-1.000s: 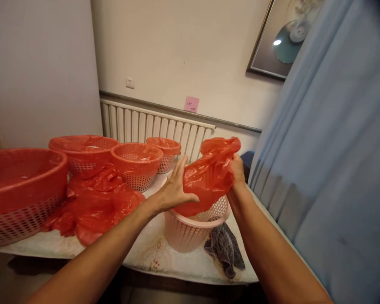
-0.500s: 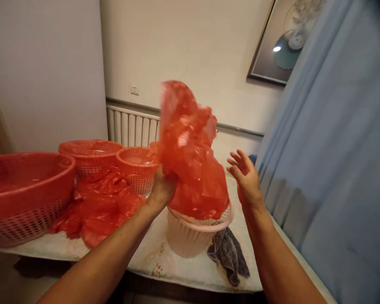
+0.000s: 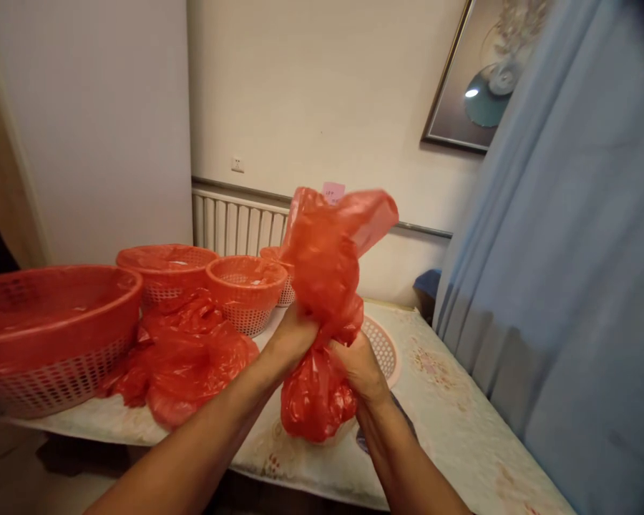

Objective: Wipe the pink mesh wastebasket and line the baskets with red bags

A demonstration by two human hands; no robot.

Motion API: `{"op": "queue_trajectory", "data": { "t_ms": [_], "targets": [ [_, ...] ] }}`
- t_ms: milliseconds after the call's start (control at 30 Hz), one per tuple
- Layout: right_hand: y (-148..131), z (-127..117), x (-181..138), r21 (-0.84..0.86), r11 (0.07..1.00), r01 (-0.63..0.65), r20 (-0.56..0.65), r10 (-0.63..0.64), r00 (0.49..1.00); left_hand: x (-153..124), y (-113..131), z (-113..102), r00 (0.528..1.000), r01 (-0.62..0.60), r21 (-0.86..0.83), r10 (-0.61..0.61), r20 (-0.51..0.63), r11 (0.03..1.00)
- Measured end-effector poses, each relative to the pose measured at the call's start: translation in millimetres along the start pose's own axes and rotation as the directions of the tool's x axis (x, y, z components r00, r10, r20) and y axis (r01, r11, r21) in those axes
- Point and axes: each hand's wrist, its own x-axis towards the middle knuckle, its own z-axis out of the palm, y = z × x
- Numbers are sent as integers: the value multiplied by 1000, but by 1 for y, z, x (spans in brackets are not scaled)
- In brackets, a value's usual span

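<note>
Red bag [image 3: 325, 268] bulges above and below left hand [image 3: 299, 330] and right hand [image 3: 358, 363], both clenched round it

The red plastic bag [image 3: 325, 268], which is thin, shiny and much crumpled, is held upright and squeezed narrow near its middle, with its top spreading toward the right (this part is slightly blurred) and its rounded lower part covering most of the pale pink basket [image 3: 382, 345] behind.

Cream wall [image 3: 300, 93] w/ white rad [image 3: 236, 225], socket [image 3: 237, 165], framed pic [image 3: 486, 100]; blue curtain [image 3: 558, 250] RHS.
</note>
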Motion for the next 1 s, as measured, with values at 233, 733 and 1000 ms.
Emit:
{"op": "queue_trajectory", "data": {
  "t_ms": [233,733,1000],
  "targets": [
    [24,5,-9,59,993,-98,-69,102,992,-94,4,-42,837,-298,483,469,-282,823],
    [35,47,-69,-379,875,302,136,-270,953,-139,-28,-63,979,158,129,-173,109,979],
    [67,18,-71,-536,836,116,-19,-150,989,-161,-55,-93,859,433,-363,-500,-111,825]
  ]
}}
